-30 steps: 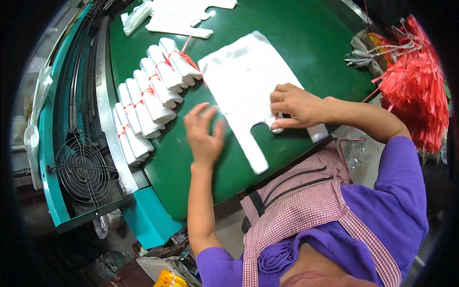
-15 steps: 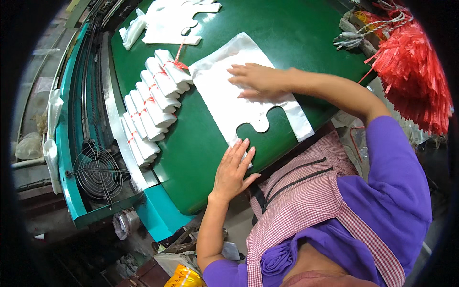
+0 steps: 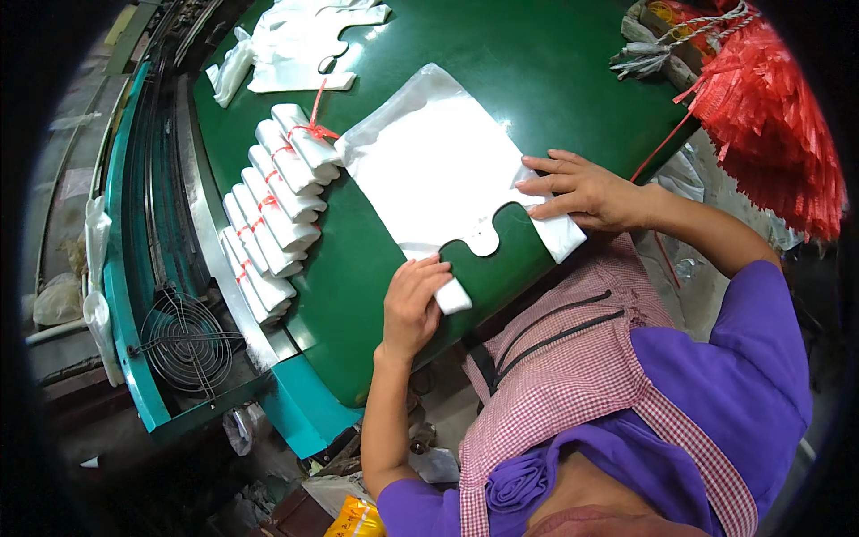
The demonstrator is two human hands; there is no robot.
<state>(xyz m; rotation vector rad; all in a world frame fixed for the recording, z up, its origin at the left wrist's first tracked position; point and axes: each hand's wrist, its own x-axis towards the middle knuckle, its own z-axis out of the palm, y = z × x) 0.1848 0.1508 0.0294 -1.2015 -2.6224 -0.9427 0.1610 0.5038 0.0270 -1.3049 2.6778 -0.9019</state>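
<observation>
A flat layer of white vest-style plastic bags (image 3: 429,161) lies on the green tabletop, its two handle strips toward me. Whether it is one bag or a stack, I cannot tell. My left hand (image 3: 413,302) has its fingers bent together over the left handle strip, gripping its outer edge. Flat and spread, the fingers of my right hand (image 3: 591,192) rest on the right side edge, just above the other handle. To the left, several rolled white bag bundles (image 3: 282,192) lie in a slanting row, each tied with a red strip.
More white bags (image 3: 295,45) lie at the far left of the green table (image 3: 358,331). A thick bunch of red plastic strips (image 3: 769,125) hangs at the right edge. Beyond the left side is a teal machine frame (image 3: 125,358) with a round wire guard (image 3: 188,338).
My right hand has moved from the middle of the bags to their right edge. My left hand's fingers have curled in at the left handle.
</observation>
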